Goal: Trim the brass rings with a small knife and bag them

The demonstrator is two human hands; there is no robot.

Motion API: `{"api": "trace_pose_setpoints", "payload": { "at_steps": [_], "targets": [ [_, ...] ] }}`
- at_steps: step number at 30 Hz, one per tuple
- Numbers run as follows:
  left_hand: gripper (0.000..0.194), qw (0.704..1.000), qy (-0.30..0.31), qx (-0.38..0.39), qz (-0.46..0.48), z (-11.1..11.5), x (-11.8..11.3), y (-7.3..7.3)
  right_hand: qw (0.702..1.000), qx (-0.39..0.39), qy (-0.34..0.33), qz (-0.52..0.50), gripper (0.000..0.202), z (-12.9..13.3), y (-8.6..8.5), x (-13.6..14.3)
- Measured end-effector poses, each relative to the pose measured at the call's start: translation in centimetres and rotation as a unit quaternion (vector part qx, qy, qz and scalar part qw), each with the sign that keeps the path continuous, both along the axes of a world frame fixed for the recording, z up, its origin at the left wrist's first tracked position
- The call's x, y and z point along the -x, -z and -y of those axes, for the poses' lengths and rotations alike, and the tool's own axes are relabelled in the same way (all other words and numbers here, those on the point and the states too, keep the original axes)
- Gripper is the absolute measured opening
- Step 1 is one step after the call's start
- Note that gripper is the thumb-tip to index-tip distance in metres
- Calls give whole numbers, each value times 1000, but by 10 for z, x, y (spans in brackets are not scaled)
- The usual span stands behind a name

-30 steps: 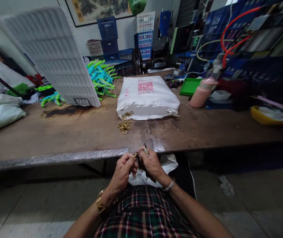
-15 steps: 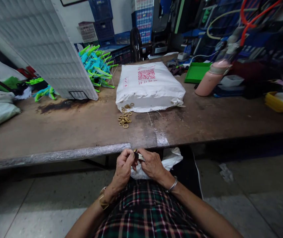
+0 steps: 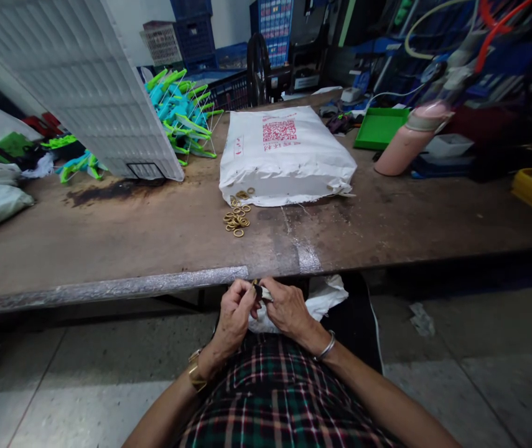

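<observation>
Left hand (image 3: 234,316) pinched on what looks like brass-coloured ring (image 3: 255,282), right hand (image 3: 291,314) closed round pale-handled tool (image 3: 266,294) — both meet just off near edge of brown table (image 3: 144,236). Loose pinch could drop ring to floor (image 3: 93,367); tool slipping could nick left hand. Table scuffed, loose rings (image 3: 236,220) heaped by white sack (image 3: 256,163); blue crates (image 3: 195,42) stacked behind.

One head-worn view — forward and down, hands (image 3: 233,314) near, table (image 3: 177,236) beyond.
</observation>
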State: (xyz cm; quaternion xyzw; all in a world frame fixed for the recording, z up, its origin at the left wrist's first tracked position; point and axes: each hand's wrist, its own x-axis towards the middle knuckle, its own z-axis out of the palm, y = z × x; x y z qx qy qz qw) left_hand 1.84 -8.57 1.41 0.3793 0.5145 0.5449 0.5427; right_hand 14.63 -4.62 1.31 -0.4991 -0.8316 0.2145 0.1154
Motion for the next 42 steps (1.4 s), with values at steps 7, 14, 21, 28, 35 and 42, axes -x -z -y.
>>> {"api": "trace_pose_setpoints", "payload": {
  "at_steps": [7,14,21,28,35,42],
  "targets": [
    [31,996,31,-37,-69,2,8,6,994,77,-73,-18,19,-5,7,-1],
    [26,985,162,-54,-37,18,5,-22,991,46,-27,127,24,-14,-2,-4],
    [27,975,62,52,205,2,13,-13,996,-69,9,61,20,-60,-7,28],
    [22,920,-1,116,374,2,27,-4,990,-75,60,104,25,-114,5,68],
    [22,866,-31,163,472,-7,37,14,987,-43,84,131,29,-127,10,89],
    [19,901,40,137,409,-12,39,13,992,-29,84,88,30,-133,12,83]
  ]
}}
